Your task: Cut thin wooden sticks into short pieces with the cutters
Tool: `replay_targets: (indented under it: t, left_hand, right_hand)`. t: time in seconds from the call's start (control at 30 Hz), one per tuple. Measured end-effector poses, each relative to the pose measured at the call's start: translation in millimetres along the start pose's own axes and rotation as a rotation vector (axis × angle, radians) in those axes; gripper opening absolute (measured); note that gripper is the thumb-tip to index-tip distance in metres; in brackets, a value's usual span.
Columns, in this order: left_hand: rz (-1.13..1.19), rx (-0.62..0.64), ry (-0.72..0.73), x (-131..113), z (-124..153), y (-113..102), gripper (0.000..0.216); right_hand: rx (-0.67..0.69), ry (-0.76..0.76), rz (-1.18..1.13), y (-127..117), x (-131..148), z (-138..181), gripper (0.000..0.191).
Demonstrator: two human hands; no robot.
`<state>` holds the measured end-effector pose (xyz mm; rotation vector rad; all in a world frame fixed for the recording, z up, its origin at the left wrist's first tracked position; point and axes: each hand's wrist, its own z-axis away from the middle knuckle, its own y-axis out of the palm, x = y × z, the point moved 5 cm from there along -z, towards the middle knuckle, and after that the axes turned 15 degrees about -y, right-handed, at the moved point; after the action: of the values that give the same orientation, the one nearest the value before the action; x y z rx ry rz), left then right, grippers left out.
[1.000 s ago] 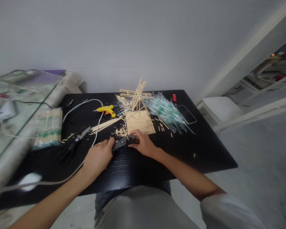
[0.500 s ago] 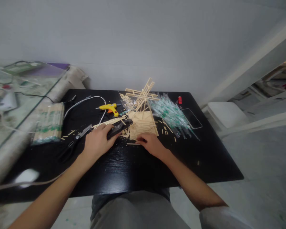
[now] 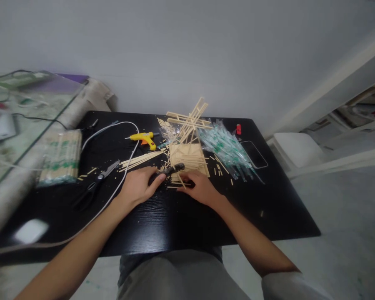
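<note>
My left hand (image 3: 141,183) is closed around a dark hand tool (image 3: 171,169) with a narrow front end; its exact kind is unclear. The tool's tip reaches over a pale wooden model (image 3: 203,160) with a square base and a windmill-like cross of sticks (image 3: 190,121) above. Close to that tip, my right hand (image 3: 200,188) pinches a short wooden stick (image 3: 181,181), which slants up from the fingers. Loose sticks lie under and beside the right fingertips, partly hidden by the hand.
On the black table (image 3: 162,225) are a yellow glue gun (image 3: 145,139), scissors (image 3: 96,183), long sticks (image 3: 142,160), plastic wrappers (image 3: 228,146), a phone (image 3: 254,154) and a red object (image 3: 238,129). A white cable (image 3: 120,185) curves past my left arm. Bundled sticks (image 3: 61,154) lie left.
My left hand and its tool have moved right, toward my right hand. The stick in my right fingers now stands up at a slant. The view has shifted slightly.
</note>
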<state>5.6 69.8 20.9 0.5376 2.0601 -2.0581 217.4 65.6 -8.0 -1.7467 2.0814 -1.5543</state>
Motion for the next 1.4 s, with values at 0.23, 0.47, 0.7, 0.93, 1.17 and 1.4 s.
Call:
replay_targets:
  t: [0.23, 0.47, 0.7, 0.93, 1.17, 1.4]
  left_hand:
    - [-0.042, 0.091, -0.036, 0.1, 0.4, 5.5, 0.056]
    - [-0.085, 0.162, -0.086, -0.8, 0.5, 13.8, 0.061]
    - [-0.094, 0.162, -0.085, -0.1, 0.5, 15.5, 0.063]
    - [-0.095, 0.172, -0.092, 1.0, 0.6, 15.4, 0.066]
    - [-0.060, 0.233, -0.020, -1.2, 3.6, 16.8, 0.061]
    - [-0.035, 0.263, 0.018, -4.8, 6.1, 18.8, 0.059]
  right_hand:
    - [-0.149, 0.070, -0.213, -5.9, 19.5, -3.4, 0.022]
    - [-0.193, 0.344, -0.543, 9.9, 9.2, 1.6, 0.023]
    - [-0.207, 0.380, -0.599, 12.3, 6.3, 2.8, 0.022]
    - [-0.283, 0.374, -0.511, 12.2, 3.5, 7.5, 0.026]
    - [-0.159, 0.309, -0.837, 9.3, 7.4, 2.9, 0.058]
    - [-0.112, 0.411, -1.013, 10.3, 5.6, 1.7, 0.052]
